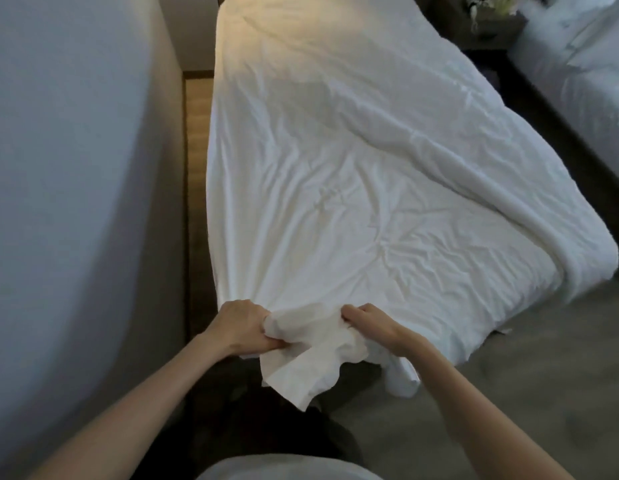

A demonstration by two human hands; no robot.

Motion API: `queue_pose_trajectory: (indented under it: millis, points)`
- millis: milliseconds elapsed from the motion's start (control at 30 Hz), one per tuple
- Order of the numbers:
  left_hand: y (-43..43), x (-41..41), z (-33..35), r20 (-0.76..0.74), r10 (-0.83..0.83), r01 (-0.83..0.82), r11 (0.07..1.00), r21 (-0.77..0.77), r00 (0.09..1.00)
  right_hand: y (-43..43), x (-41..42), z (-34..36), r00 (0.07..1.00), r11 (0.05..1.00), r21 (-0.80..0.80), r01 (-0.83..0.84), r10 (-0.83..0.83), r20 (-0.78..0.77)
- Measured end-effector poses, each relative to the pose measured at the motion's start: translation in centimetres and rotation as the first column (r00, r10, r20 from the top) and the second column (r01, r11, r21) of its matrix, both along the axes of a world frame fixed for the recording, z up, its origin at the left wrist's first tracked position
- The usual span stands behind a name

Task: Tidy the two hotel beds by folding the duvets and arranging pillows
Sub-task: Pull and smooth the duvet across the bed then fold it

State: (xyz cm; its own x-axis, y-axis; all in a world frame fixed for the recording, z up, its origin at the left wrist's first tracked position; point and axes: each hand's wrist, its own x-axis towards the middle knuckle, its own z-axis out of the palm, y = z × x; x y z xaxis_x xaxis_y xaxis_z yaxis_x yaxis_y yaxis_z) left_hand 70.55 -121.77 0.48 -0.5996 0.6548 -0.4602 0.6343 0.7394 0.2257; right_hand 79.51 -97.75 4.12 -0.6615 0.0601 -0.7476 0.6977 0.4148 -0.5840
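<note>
A white duvet [353, 161] lies spread and wrinkled over the near bed, running from the foot in front of me to the far end. Its near left corner is bunched up at the foot edge. My left hand [240, 325] grips that bunched corner from the left. My right hand [368, 322] pinches the same edge a little to the right. A loose flap of the fabric hangs down between and below my hands. The duvet's right side hangs rolled over the bed's edge. No pillow shows on this bed.
A pale wall [76, 168] runs close along the left, with a narrow strip of wooden floor [197, 133] between it and the bed. A second bed with white bedding [578, 64] stands at the right, a dark nightstand [488, 26] between the two. Grey carpet [526, 358] lies at the lower right.
</note>
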Motion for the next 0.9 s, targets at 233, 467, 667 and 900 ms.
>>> queue_pose_trajectory:
  millis: [233, 467, 667, 900]
  points:
    - [-8.3, 5.9, 0.6, -0.093, 0.022, -0.028, 0.997, -0.066, 0.995, -8.8, 5.2, 0.4, 0.999, 0.997, -0.072, 0.014, -0.011, 0.047]
    - [-12.7, 12.2, -0.9, -0.054, 0.050, -0.056, 0.992, -0.114, 0.997, -13.5, 10.8, -0.1, 0.996, 0.996, -0.072, 0.057, -0.052, 0.070]
    - [-13.5, 12.9, -2.5, 0.074, -0.040, 0.066, 0.918, -0.392, 0.996, -13.1, 12.9, -1.4, 0.997, 0.996, 0.068, -0.064, 0.067, -0.047]
    - [-5.3, 12.8, 3.0, -0.044, -0.051, 0.046, 0.993, -0.113, 0.998, -7.1, 14.4, 1.5, 0.956, 0.954, 0.300, 0.000, 0.088, -0.279]
